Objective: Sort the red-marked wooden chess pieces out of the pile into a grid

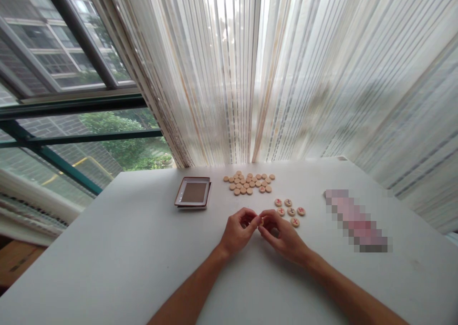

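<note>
My left hand (239,230) and my right hand (281,234) meet over the white table (125,248), fingers curled in a pinch. Between their fingertips sits a small round wooden game piece (261,221); both hands touch it. Just beyond my right hand lie several wooden pieces with red marks facing up (290,211). Farther back is a cluster of several plain-faced wooden pieces (249,183).
A shallow rectangular tray with a brown rim (193,192) sits left of the far cluster. A blurred pink object (356,220) lies on the right side of the table. Striped sheer curtains (286,77) hang behind the table; a window (64,77) is at the left.
</note>
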### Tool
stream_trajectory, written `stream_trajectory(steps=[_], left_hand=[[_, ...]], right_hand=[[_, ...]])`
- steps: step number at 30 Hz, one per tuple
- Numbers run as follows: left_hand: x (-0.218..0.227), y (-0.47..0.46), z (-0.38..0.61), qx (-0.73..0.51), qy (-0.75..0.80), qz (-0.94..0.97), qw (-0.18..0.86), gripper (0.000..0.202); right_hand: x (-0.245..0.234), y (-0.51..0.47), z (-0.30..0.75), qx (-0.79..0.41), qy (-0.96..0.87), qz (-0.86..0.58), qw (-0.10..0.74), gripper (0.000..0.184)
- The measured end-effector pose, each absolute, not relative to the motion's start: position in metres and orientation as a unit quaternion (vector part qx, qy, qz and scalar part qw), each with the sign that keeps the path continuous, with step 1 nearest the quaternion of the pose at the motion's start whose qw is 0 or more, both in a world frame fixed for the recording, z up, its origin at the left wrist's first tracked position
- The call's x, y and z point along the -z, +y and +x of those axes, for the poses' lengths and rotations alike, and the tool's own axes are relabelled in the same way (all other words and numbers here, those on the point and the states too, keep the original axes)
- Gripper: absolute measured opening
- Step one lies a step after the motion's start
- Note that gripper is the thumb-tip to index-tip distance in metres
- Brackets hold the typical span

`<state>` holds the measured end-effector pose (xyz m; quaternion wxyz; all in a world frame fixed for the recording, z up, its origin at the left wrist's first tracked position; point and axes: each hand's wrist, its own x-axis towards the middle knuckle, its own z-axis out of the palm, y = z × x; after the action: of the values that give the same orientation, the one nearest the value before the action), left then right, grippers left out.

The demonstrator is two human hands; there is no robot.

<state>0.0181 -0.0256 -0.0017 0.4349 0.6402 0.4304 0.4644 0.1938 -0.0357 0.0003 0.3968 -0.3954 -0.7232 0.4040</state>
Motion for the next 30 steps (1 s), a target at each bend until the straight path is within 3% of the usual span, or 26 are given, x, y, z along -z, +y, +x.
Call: stream_trajectory(steps=[6,30], left_hand=[[-0.0069,-0.031,0.0115,-0.427,0.419,0.724,0.345,0.017],[-0.0021,-0.0274,0.0092,-0.421,0.409,0.718,0.374,0.023]], right_hand=[[0.0038,-0.0348,0.1934,-0.4,-0.727,-0.389,0.401,0.023],[0.0036,-0.0341,0.1965,-0.425,-0.714,-0.384,0.403,0.018]])
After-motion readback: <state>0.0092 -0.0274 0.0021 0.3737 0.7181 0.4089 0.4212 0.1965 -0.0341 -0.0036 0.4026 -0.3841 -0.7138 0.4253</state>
